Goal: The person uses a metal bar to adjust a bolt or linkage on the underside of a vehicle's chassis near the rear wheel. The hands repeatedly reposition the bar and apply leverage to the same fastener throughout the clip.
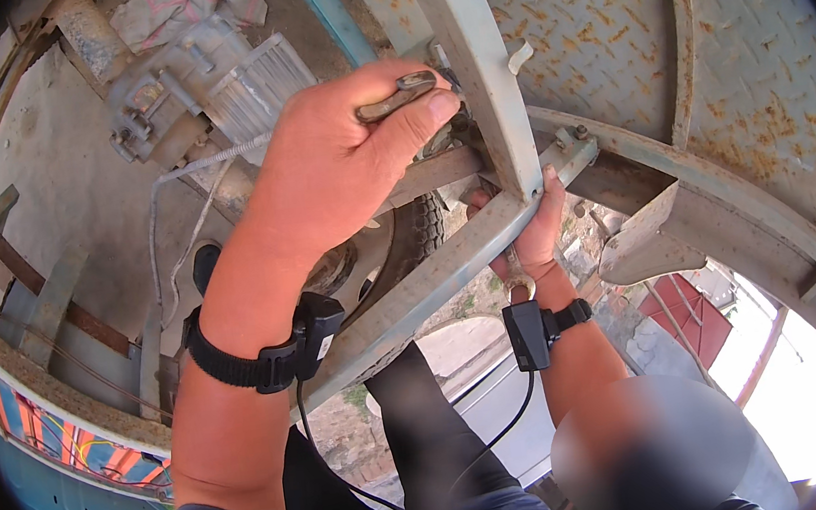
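Observation:
My left hand (327, 158) is closed around a worn dark metal wrench (389, 103), whose end sticks out between thumb and fingers. It is beside a grey-painted upright beam (466, 57), and the work beyond the fingers is mostly hidden. Lower and to the right, my right hand (539, 235) reaches up around the corner where the upright meets a long slanting beam (421, 279). That hand grips a second wrench (518, 278), its ring end showing below the palm near the wrist. The beam covers some of its fingers.
A ribbed metal motor housing (228, 84) with a pale cable (156, 223) lies at upper left. A tyre (415, 229) is under the frame. Rusty tread plates (584, 33) fill the upper right. A bolted bracket (571, 141) projects by the corner.

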The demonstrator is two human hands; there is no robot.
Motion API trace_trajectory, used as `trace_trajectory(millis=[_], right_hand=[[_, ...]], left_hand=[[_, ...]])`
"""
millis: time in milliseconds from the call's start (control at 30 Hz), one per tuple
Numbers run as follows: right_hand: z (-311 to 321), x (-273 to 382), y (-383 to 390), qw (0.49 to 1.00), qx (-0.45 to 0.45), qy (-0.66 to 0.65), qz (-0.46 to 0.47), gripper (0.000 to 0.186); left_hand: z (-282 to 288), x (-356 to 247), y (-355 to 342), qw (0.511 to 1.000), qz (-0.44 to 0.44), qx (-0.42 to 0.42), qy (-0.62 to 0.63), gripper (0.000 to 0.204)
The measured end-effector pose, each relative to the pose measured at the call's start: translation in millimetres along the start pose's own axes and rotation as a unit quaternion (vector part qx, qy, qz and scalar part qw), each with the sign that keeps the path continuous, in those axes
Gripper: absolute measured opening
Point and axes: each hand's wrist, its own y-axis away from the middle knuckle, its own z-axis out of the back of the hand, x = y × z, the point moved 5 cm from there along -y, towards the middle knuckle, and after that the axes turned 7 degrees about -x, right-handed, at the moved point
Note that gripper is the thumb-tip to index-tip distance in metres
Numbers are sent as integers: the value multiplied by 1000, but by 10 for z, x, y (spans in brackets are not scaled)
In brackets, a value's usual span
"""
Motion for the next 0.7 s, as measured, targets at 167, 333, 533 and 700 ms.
trace_trajectory(millis=[167, 333, 533, 700], right_hand=[[-24, -4, 8, 1000, -8, -16, -3, 81], [4, 15, -2, 999, 34, 16, 2, 74], [-6, -8, -8, 1000, -16, -1, -8, 86], [-8, -22, -4, 999, 15, -40, -27, 74]], left_hand=[[268, 171, 361, 996, 78, 27, 39, 38], [382, 276, 643, 987, 102, 122, 19, 47], [538, 387, 973, 973, 194, 110, 64, 38], [662, 322, 1452, 952, 257, 108, 124, 40]])
